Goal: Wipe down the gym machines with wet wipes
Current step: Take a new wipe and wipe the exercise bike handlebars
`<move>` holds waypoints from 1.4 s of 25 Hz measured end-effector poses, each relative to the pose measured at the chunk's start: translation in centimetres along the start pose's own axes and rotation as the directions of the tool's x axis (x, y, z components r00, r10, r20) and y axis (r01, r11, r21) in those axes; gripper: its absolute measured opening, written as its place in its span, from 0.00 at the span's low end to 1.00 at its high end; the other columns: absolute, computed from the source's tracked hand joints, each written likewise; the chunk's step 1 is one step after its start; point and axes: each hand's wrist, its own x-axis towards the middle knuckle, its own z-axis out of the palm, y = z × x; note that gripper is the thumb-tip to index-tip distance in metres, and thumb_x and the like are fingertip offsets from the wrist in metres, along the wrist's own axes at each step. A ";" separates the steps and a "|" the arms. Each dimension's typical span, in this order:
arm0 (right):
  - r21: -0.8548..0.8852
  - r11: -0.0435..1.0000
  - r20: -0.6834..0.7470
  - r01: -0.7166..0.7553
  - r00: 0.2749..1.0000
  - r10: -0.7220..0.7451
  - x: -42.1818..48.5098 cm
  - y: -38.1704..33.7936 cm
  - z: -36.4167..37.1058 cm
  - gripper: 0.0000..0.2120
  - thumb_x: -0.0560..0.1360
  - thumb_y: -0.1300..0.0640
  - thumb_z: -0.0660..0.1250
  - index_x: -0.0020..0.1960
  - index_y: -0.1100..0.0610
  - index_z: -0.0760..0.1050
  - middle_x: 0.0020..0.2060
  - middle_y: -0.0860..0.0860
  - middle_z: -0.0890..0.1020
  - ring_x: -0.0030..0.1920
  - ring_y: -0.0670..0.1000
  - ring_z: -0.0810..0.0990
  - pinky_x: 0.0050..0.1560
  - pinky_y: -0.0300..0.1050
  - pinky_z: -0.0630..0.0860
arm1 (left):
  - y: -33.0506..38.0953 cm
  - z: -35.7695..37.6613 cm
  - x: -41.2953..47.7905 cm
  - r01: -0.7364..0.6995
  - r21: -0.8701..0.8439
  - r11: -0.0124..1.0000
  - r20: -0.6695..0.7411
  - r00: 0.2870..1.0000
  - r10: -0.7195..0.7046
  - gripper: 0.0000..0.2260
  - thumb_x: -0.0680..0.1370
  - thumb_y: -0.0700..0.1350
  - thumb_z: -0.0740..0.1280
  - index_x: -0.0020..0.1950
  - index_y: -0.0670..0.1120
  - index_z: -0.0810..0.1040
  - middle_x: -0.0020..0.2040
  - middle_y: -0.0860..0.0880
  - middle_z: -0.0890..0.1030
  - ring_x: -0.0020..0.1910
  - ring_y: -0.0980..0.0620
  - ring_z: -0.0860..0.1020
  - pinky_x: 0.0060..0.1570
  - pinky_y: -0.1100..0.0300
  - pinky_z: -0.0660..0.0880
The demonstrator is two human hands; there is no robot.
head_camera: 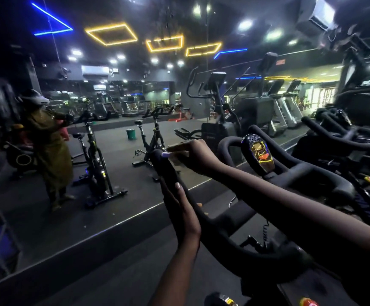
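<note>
Head: wipe (178, 154) in right hand (192, 156) grip (handlebar (168, 172) tip).

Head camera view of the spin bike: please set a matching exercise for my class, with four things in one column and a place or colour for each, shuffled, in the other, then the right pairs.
Column A
1. right hand
2. left hand
3. bucket
4. square ceiling lights

Column B
a. green
b. holding the handlebar lower down
c. yellow
d. pressing a wipe on the handlebar's tip

Pairs: 1-d; 2-b; 3-a; 4-c
</note>
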 end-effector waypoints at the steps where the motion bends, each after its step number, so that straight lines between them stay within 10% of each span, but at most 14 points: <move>1: -0.007 0.999 0.014 0.041 0.999 -0.041 -0.1 0.2 0.5 0.15 0.73 0.63 0.66 0.57 0.51 0.80 0.48 0.57 0.84 0.49 0.45 0.80 0.47 0.40 0.75 | 0.3 0.0 -0.1 -0.003 -0.022 1.000 0.004 1.000 0.003 0.27 0.68 0.76 0.53 0.67 0.75 0.57 0.72 0.52 0.67 0.62 0.31 0.72 0.41 0.39 0.80; 4: -0.018 0.997 -0.001 0.079 0.997 -0.079 -1.1 0.4 0.8 0.12 0.75 0.59 0.67 0.56 0.49 0.80 0.45 0.61 0.82 0.37 0.35 0.70 0.37 0.35 0.69 | 0.3 0.2 -0.2 -0.031 -0.036 0.999 -0.013 0.999 0.030 0.25 0.70 0.74 0.53 0.67 0.75 0.58 0.73 0.55 0.65 0.64 0.30 0.70 0.46 0.40 0.79; 8: -0.027 0.986 0.008 0.163 0.987 -0.163 -4.5 0.0 0.0 0.12 0.73 0.62 0.68 0.53 0.49 0.83 0.47 0.52 0.84 0.47 0.41 0.81 0.43 0.44 0.77 | 0.0 0.1 0.0 -0.041 -0.077 0.996 -0.004 0.999 0.040 0.23 0.72 0.74 0.53 0.67 0.75 0.59 0.75 0.57 0.62 0.70 0.37 0.67 0.62 0.33 0.68; 13: -0.071 0.980 0.153 0.189 0.972 -0.176 -10.1 -0.4 -1.5 0.13 0.70 0.67 0.69 0.50 0.55 0.83 0.45 0.51 0.84 0.48 0.44 0.80 0.42 0.29 0.70 | 2.1 0.0 -1.2 -0.079 -0.056 0.995 0.078 0.994 0.083 0.21 0.83 0.51 0.50 0.76 0.50 0.53 0.71 0.56 0.57 0.62 0.75 0.66 0.58 0.77 0.62; 18: -0.139 0.990 0.224 -0.018 0.973 0.049 -12.7 0.4 -4.7 0.11 0.77 0.66 0.61 0.51 0.63 0.82 0.46 0.59 0.83 0.42 0.43 0.81 0.39 0.25 0.67 | 1.8 -3.2 -1.9 -0.157 0.234 0.959 0.244 0.965 0.099 0.29 0.80 0.60 0.55 0.77 0.50 0.52 0.75 0.44 0.57 0.74 0.51 0.56 0.65 0.66 0.54; 22: -0.119 0.981 -0.016 -0.153 0.988 0.152 -16.1 -1.6 -8.5 0.17 0.74 0.68 0.66 0.48 0.47 0.83 0.42 0.38 0.81 0.37 0.29 0.76 0.40 0.27 0.71 | 1.0 -5.9 -5.4 -0.644 0.262 0.719 0.521 0.722 0.456 0.28 0.79 0.63 0.52 0.75 0.52 0.60 0.74 0.44 0.61 0.73 0.52 0.58 0.71 0.65 0.53; 27: -0.089 0.883 -0.438 -0.460 0.815 0.380 -23.3 -3.3 -11.1 0.13 0.69 0.65 0.73 0.49 0.49 0.83 0.41 0.43 0.83 0.39 0.29 0.76 0.40 0.23 0.68 | 0.4 -4.8 -6.1 -0.906 0.198 0.375 0.802 0.370 0.469 0.24 0.81 0.62 0.47 0.73 0.54 0.62 0.72 0.49 0.67 0.74 0.51 0.60 0.72 0.44 0.50; 35: -0.164 0.604 -0.580 -0.780 0.572 0.580 -27.0 -3.5 -6.3 0.20 0.69 0.72 0.65 0.58 0.57 0.79 0.50 0.54 0.82 0.49 0.56 0.80 0.49 0.39 0.69 | -0.4 -4.7 -5.6 -0.931 0.160 0.328 0.838 0.304 0.454 0.25 0.80 0.64 0.47 0.72 0.55 0.64 0.69 0.51 0.71 0.69 0.50 0.66 0.72 0.44 0.49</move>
